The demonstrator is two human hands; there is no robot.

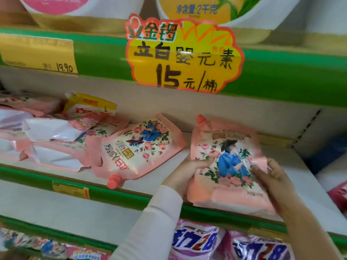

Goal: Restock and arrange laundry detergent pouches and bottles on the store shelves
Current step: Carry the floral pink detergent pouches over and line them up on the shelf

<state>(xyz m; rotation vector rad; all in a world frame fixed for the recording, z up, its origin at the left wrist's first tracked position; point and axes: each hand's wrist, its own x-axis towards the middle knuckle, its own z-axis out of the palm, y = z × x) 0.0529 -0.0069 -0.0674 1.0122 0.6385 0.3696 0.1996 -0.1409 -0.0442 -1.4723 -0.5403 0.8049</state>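
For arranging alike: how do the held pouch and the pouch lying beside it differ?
Held pouch: cap up, picture upright. Lying pouch: cap toward the shelf front, picture upside down. Left hand and right hand grip the held pouch, not the lying pouch. Both pink with roses.

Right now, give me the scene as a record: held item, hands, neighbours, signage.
held pouch: pink, floral print, cap up, at the front of the shelf
left hand: grips its left side
right hand: grips its right side
flat pouch: lies to the left, apart, cap toward the front
pile: more pink pouches, far left
sign: yellow, handwritten 15, on the rail above
bags: purple, shelf below
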